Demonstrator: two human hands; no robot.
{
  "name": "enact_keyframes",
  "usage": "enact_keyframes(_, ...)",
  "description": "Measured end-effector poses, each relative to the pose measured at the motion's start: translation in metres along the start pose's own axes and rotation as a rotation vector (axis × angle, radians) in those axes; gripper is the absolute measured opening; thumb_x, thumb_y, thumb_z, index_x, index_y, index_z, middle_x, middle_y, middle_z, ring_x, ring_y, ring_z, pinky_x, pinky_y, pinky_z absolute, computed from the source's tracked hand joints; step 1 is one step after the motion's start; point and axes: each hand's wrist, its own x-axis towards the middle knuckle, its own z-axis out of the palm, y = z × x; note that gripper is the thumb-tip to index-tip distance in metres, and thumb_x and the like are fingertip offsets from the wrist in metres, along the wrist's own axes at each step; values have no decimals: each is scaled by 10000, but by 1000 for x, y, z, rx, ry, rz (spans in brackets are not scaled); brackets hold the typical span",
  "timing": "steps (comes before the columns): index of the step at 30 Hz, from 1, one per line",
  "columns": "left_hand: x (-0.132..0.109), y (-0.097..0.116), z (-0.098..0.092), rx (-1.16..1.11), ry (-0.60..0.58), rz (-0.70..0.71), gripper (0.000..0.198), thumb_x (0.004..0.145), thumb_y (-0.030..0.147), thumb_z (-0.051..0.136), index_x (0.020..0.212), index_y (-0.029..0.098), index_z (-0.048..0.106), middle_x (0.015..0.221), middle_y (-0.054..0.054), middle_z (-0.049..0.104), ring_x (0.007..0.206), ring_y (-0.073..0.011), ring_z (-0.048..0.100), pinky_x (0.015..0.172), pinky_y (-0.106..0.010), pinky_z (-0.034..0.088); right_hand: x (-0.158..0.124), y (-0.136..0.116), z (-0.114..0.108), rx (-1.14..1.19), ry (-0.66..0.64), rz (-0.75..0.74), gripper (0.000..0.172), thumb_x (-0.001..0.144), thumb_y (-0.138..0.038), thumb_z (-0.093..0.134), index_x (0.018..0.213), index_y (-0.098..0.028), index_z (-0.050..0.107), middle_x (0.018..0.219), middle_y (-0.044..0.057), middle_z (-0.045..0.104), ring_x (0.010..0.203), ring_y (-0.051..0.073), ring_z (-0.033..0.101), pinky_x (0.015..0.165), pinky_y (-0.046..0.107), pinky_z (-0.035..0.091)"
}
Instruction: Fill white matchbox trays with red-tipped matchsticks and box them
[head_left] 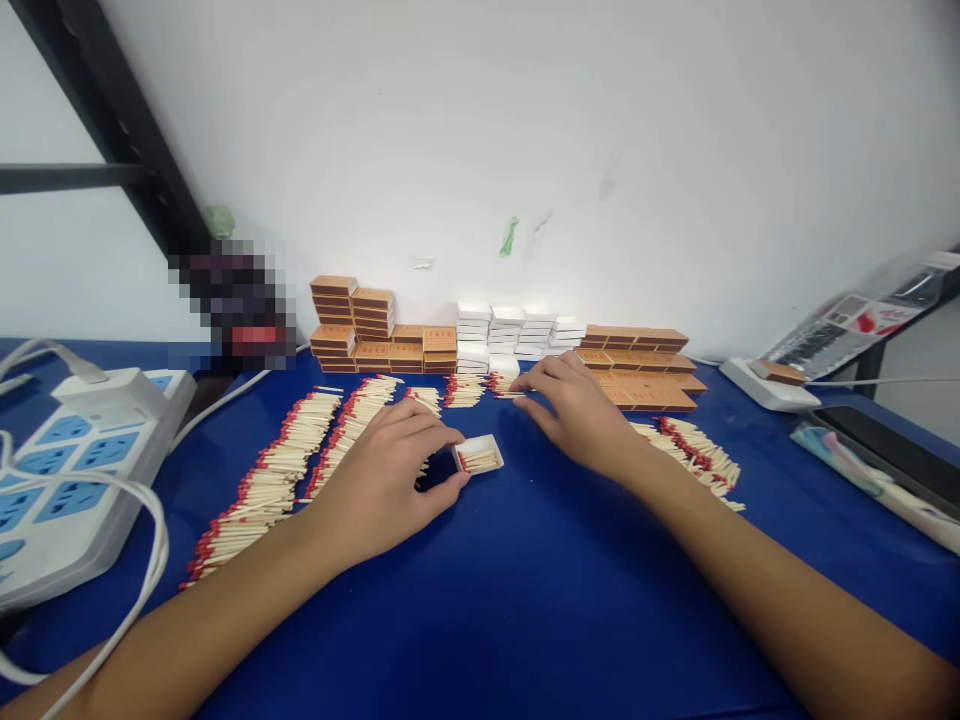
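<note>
My left hand [390, 470] rests on the blue table [540, 600], its thumb and fingers pinching the edge of a small white matchbox tray [480, 457] that has a few red-tipped matches inside. My right hand [577, 410] reaches farther back, fingers bent down onto a small pile of loose matches [504, 384] near the boxes; whether it grips any is hidden. Long rows of matches [277, 470] lie to the left of my left hand, and another heap [694, 450] lies right of my right wrist.
Stacks of orange matchbox sleeves [375, 335] and white inner trays [510, 335] line the wall, with more orange sleeves [637, 365] to the right. A white power strip [67, 470] with cables sits at the left. A phone [885, 440] and another strip [765, 385] lie right.
</note>
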Motion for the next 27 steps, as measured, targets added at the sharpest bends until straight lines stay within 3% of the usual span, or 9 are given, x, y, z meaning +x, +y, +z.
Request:
enact_keyframes(5,1,1,-1,-9,-5,-11,199,942,300,720,1115,205,746,1039,-67,755,1087,-260,639,1040,-487,527,-1,10,7,-29,-63,11,221,1033,-273,558,1066,-201,765,1043,138,677,1018,310,524,921,483,460)
enact_keyframes(14,0,1,-1,-12,-7,-12,188,943,295,716,1110,212,740,1027,-59,752,1087,-258,640,1052,-486,512,0,18,5,-17,-40,-29,282,1051,-313,543,959,-208,789,964,124,675,966,296,520,888,472,465)
enact_keyframes(27,0,1,0,-1,-14,-12,198,951,307,715,1111,196,744,1031,-64,758,1089,-258,633,1056,-481,514,0,20,10,-34,-78,-1,178,1028,-253,573,991,-180,731,987,131,677,990,303,527,910,456,447)
